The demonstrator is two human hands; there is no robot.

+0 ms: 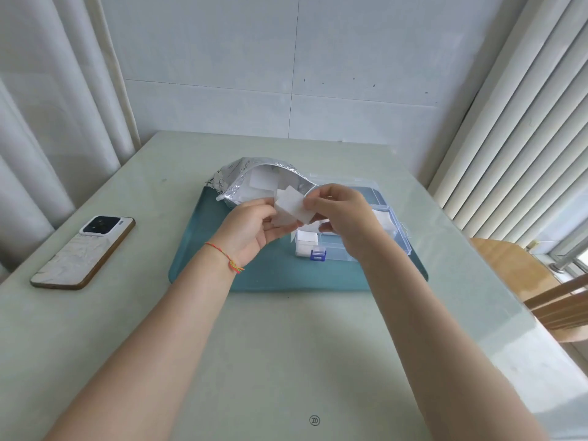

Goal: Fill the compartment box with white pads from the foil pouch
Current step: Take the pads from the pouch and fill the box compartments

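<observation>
An open silver foil pouch [254, 179] lies at the back left of a teal tray [280, 275], with white pads visible in its mouth. Both hands hold a small stack of white pads [291, 206] above the tray, just in front of the pouch. My left hand [254, 230] cups the stack from below and my right hand [343, 218] pinches its right edge. The clear plastic compartment box [394, 230] sits on the tray under my right hand, partly hidden, with white pads in its left compartment [307, 241] and a blue latch [318, 253] at its front.
A phone [84, 253] in a pale case lies face down on the table at the left. A wooden chair [541, 294] stands at the right table edge. Curtains hang at the left and blinds at the right, with a wall behind.
</observation>
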